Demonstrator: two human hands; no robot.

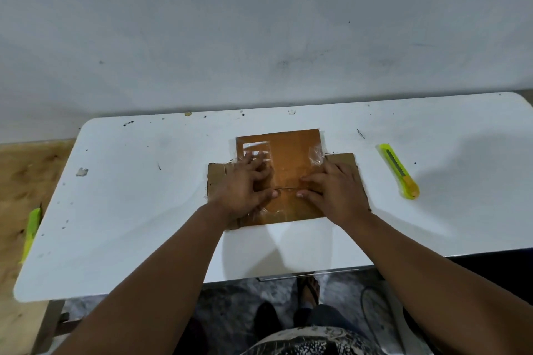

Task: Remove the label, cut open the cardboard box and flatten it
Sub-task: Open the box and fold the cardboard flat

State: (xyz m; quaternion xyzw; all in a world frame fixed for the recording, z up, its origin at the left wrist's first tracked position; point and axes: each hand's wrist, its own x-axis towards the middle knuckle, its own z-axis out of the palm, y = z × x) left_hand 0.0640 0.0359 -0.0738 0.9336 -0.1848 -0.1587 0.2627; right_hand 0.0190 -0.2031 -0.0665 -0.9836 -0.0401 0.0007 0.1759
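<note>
White table (138, 210), scuffed and speckled with dark marks. Flattened cardboard box (291, 150) lay flat near its middle, clear tape on it. Yellow-green utility knife (399, 170) lay to the right, well apart from the box. Small grey scrap (82, 172) lay left.

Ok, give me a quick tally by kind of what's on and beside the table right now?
Flattened cardboard box: 1, both hands pressing on it
Yellow utility knife: 2, one on the table, one beside its left edge
Scrap of torn paper: 1
Total: 4
</note>
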